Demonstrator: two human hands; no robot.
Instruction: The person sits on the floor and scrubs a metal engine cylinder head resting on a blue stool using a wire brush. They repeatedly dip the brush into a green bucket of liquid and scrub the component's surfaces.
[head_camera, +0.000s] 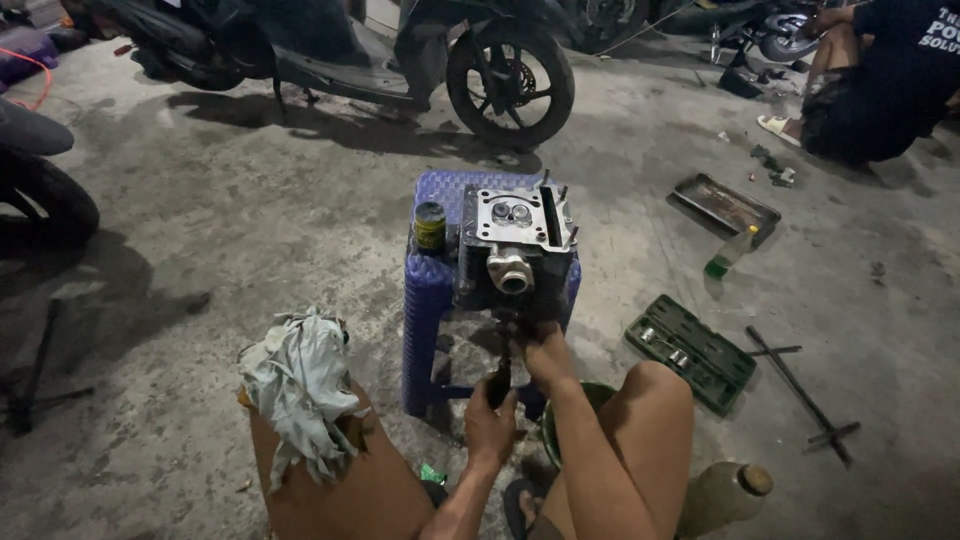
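I see an engine cylinder head (516, 250) sitting on a blue plastic stool (428, 300), toward the stool's right edge, with its round port facing me. My right hand (541, 346) is up against the lower front of the cylinder head, touching it, though I cannot tell whether its fingers are clenched or released because the metal's shadow hides them. My left hand (488, 425) sits lower, in front of the stool's near edge, its fingers closed around a dark-handled tool (501, 378) that points up toward the underside of the head. A small yellow-and-green can (430, 226) stands upright at the stool's left edge, just beside the head. On the concrete floor (250, 230) to the left of the stool, a bundle of pale rags (297, 385) lies on a brown cardboard piece (345, 490). To the right of the stool I see a green socket case (690, 352) lying open, a cross wrench (800, 392) beyond it, a metal tray (726, 207) and a green bottle (728, 254) lying near the tray. A scooter (400, 55) is parked at the far side, and another person (880, 80) crouches at the far right.
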